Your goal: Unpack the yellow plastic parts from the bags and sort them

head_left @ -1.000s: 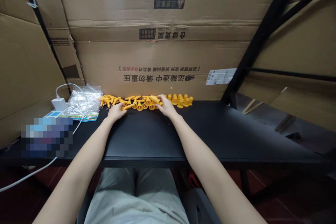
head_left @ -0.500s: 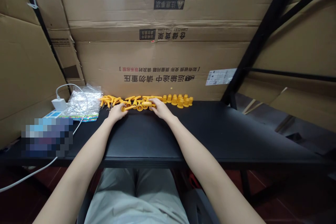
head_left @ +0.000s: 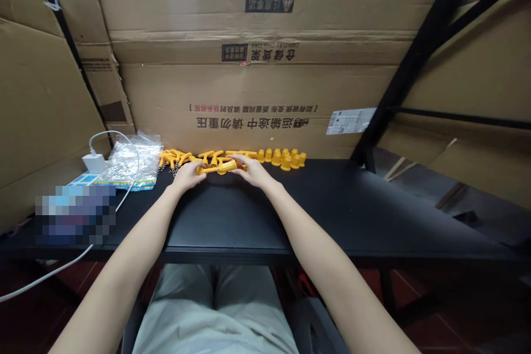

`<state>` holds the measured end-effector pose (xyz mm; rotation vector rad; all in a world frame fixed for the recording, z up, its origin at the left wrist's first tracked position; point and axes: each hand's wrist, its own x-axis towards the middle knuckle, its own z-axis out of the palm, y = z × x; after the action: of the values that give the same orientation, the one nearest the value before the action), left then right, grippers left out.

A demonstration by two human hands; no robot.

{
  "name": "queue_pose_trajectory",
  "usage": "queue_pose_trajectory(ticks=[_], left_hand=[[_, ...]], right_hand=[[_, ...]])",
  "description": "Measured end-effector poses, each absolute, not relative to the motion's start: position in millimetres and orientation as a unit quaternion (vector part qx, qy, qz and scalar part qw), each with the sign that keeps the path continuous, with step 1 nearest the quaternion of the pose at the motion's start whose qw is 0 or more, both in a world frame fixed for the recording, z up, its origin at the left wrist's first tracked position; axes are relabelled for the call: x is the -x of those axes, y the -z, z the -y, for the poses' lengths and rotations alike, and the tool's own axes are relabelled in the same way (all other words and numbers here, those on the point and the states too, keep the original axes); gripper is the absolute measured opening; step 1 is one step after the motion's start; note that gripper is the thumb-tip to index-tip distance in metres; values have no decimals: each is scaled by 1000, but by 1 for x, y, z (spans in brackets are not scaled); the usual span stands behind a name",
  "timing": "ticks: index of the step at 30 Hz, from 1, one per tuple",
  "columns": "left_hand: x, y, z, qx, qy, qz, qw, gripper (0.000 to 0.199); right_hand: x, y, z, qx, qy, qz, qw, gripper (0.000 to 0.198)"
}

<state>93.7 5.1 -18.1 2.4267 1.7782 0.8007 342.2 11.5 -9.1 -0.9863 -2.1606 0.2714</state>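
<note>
My left hand (head_left: 188,177) is closed around a yellow T-shaped handle with a thin, ridged shaft (head_left: 211,169) pointing right. My right hand (head_left: 254,173) pinches a yellow plastic cup (head_left: 227,166) that lies on its side, its open end facing left. The shaft's tip is at or just inside the cup's mouth; I cannot tell exactly. Behind both hands several yellow T-shaped pieces (head_left: 206,156) lie in a row. More handles with metal coils (head_left: 170,159) are heaped left of my left hand. Several upright yellow cups (head_left: 286,161) stand to the right.
A clear plastic bag (head_left: 135,157) lies at the left by a white charger (head_left: 94,164) with a white cable. A blurred-out flat object (head_left: 74,215) sits nearer the front. Cardboard (head_left: 257,86) walls the back of the black table (head_left: 232,221); a black metal post (head_left: 398,77) rises at the right.
My right hand has brought a cup down from the row and turned it on its side towards the shaft in my left hand. The two pieces are now in line.
</note>
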Motion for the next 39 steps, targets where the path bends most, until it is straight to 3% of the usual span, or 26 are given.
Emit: queue_pose_trajectory(ticks=[5, 11, 22, 26, 33, 39], left_hand=[[-94, 16, -3, -770, -252, -587, 10, 36], [-97, 12, -1, -787, -249, -564, -31, 31], [-103, 13, 2, -775, -272, -569, -36, 32], [-102, 13, 1, -768, -279, -576, -33, 30], [-105, 10, 6, -774, -273, -567, -71, 28], [-111, 7, 12, -769, -284, -569, -73, 28]], right_hand=[[-342, 13, -14, 412, -117, 831, 354, 38], [-337, 19, -17, 380, -214, 814, 384, 32], [-328, 19, -13, 475, -392, 697, 367, 63], [-333, 12, -8, 431, -474, 671, 373, 38], [-333, 8, -3, 400, -486, 682, 373, 37], [-323, 2, 4, 450, -471, 655, 384, 52]])
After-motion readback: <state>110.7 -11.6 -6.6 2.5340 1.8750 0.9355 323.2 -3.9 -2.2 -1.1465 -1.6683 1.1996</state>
